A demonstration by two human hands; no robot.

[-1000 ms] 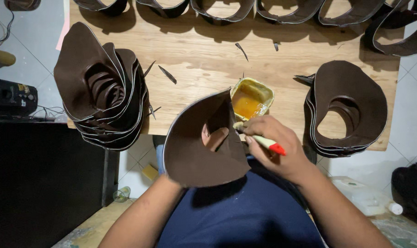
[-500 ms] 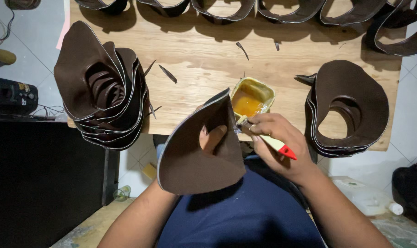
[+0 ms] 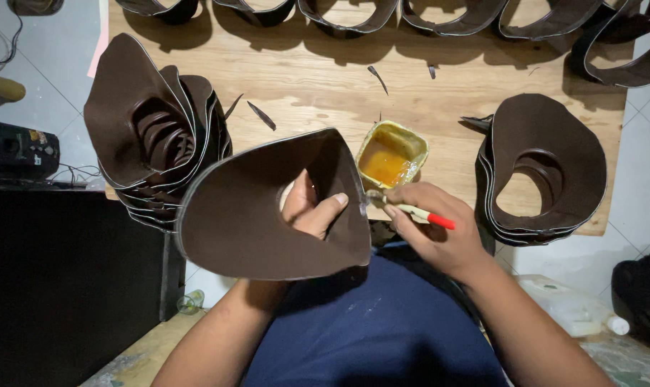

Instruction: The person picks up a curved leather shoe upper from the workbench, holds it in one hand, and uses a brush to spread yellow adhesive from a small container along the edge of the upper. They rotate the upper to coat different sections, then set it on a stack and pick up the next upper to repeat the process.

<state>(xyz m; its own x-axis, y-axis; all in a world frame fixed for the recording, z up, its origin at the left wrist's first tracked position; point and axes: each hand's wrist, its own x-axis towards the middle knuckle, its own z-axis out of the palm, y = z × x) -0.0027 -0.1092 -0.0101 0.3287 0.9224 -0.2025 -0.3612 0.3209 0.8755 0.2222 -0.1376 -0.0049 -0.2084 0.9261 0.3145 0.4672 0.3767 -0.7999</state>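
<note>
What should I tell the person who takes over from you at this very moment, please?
Left hand: reaches through the hole of a brown leather piece, holding it up, thumb on its edge.
Right hand: grips a brush, tip near that edge.
Glue tub: open on the table, just behind the brush.
Left stack and right stack flank it; which is glued cannot be told.
Left: the held piece's edge.

Bright overhead light, sharp focus — dark shadowed lower corners
</note>
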